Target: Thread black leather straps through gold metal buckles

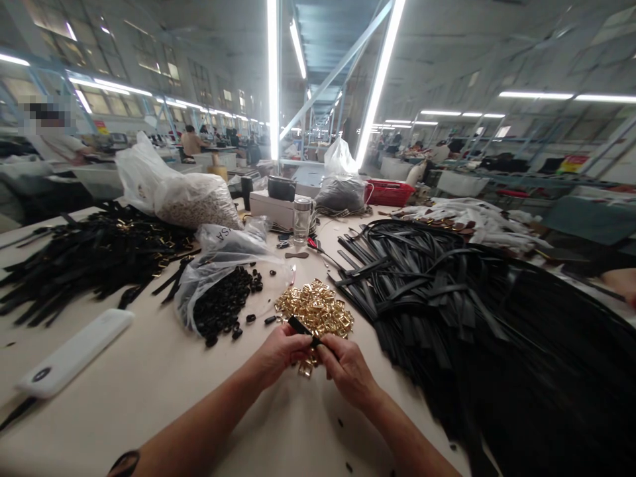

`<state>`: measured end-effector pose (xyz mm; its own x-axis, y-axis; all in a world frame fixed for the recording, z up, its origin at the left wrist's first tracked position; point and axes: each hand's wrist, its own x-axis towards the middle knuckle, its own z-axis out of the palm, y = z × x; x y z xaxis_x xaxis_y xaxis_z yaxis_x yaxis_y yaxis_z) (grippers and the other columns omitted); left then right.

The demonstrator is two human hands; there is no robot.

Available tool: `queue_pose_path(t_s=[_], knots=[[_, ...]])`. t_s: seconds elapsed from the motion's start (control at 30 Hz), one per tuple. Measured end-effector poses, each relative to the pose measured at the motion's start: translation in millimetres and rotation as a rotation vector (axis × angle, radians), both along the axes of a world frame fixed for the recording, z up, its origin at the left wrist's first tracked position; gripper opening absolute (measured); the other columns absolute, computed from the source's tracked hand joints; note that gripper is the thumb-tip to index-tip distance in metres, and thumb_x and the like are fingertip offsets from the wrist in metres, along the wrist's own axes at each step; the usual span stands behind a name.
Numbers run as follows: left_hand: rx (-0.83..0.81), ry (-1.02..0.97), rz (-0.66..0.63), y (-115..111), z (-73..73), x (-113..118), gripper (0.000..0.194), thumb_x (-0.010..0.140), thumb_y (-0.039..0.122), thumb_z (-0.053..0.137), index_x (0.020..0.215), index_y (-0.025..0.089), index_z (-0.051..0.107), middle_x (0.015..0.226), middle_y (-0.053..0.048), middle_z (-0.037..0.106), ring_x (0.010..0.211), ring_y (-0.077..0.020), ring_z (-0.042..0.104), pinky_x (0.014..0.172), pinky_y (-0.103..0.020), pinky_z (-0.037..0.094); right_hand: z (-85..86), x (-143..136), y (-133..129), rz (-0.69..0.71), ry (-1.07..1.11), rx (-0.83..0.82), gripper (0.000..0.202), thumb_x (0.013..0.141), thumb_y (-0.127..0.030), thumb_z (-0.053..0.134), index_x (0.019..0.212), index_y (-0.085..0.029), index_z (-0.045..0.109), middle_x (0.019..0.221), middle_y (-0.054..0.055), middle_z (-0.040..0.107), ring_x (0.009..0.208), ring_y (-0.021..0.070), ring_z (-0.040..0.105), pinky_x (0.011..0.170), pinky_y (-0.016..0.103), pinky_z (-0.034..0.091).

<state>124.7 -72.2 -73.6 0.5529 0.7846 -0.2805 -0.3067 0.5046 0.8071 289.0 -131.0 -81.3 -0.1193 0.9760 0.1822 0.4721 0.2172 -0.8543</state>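
Both hands meet just in front of a heap of gold buckles (318,306). Between them is a short dark strap end (300,325), slanting up to the left. The fingers of my left hand (278,351) are closed on it. My right hand (348,368) pinches its lower end, and its fingertips partly cover the strap. A few loose gold buckles lie just under the hands. Left of the heap, small black loops (221,305) spill from a clear plastic bag (191,281). To the right spreads a large pile of black straps (422,285).
At left lie black straps with gold buckles (94,252) and a white device with a cord (77,351). Further back stand a filled plastic bag (199,199), a glass jar (301,225), a white box (272,211) and a red basket (390,192). A person's hand (623,283) shows at far right.
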Motion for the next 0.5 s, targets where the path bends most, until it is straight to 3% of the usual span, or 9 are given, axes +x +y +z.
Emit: queue_pose_path(t_s=[0.27, 0.5], knots=[[-0.009, -0.001, 0.003, 1.8, -1.8, -1.8, 0.032, 0.065, 0.023, 0.079, 0.092, 0.012, 0.068, 0.089, -0.010, 0.071, 0.069, -0.0154, 0.066, 0.064, -0.024, 0.052, 5.8, -0.8, -1.2, -0.008, -0.043, 0.015, 0.028, 0.094, -0.033, 0.044, 0.070, -0.019, 0.051, 0.061, -0.002, 0.051, 0.054, 0.0107, 0.049, 0.052, 0.020, 0.038], [-0.006, -0.050, -0.059, 2.4, 5.8, -6.6, 0.029, 0.065, 0.020, 0.079, 0.091, 0.010, 0.069, 0.089, -0.010, 0.071, 0.067, -0.0124, 0.064, 0.063, -0.020, 0.050, 8.8, 1.2, -2.2, -0.012, -0.056, 0.063, 0.027, 0.094, -0.033, 0.045, 0.071, -0.019, 0.053, 0.063, -0.002, 0.053, 0.055, 0.0111, 0.050, 0.053, 0.020, 0.038]])
